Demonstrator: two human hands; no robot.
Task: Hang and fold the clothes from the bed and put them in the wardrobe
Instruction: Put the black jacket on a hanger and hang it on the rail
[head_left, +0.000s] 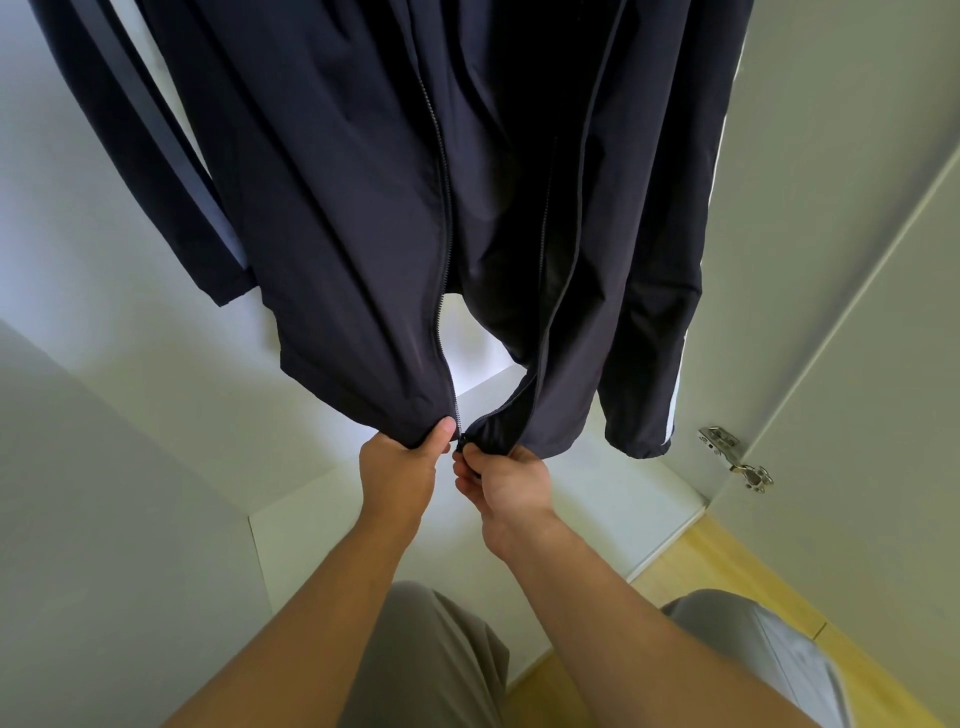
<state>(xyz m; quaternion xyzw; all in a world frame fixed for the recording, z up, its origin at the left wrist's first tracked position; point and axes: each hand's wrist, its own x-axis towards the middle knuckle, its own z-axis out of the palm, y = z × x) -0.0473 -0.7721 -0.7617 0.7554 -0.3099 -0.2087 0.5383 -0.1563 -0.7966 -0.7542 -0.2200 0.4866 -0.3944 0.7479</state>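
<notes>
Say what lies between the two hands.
In the head view, only the bottom of the open zip on the dark navy jacket lies between left hand and right hand.

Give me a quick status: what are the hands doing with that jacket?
Left hand grips one zipper edge at the hem, right hand pinches the other. Jacket hanging, unzipped. Nothing blocking.

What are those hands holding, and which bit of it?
The hanging dark navy zip-up jacket, at its open front's bottom corners: the left hand grips one hem corner, and the right hand pinches the other at the zipper end.
</notes>
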